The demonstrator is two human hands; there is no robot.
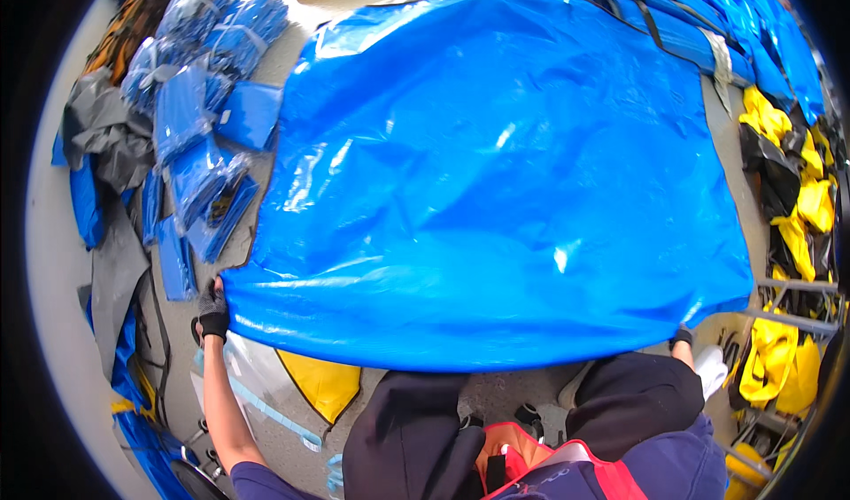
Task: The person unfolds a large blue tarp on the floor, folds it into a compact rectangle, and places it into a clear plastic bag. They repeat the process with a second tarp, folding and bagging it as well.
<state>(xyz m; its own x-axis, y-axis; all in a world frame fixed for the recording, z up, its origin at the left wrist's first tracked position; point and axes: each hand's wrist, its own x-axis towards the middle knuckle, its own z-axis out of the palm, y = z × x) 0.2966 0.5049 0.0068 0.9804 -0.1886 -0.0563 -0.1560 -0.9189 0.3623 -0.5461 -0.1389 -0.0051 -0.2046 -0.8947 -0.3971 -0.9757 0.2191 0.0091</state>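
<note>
A large glossy blue tarp [496, 163] with a dark edging lies spread before me, wrinkled in places. Its near edge is stretched between my two hands just above my knees. At the tarp's near left corner, my left hand [212, 310], in a dark fingerless-looking glove, is closed on the edge. My right hand [683, 336] is at the near right corner, where the tarp bunches into folds. Most of its fingers are hidden by the material, but the pulled folds show it gripping there.
Clear-wrapped blue packages [190, 119] are piled at the left, beside a crumpled grey sheet [111, 128]. Yellow and black fabric [779, 332] and a metal frame [797, 314] line the right. Rolled blue tarps [682, 44] lie at the far right. A yellow piece [323, 383] lies near my left knee.
</note>
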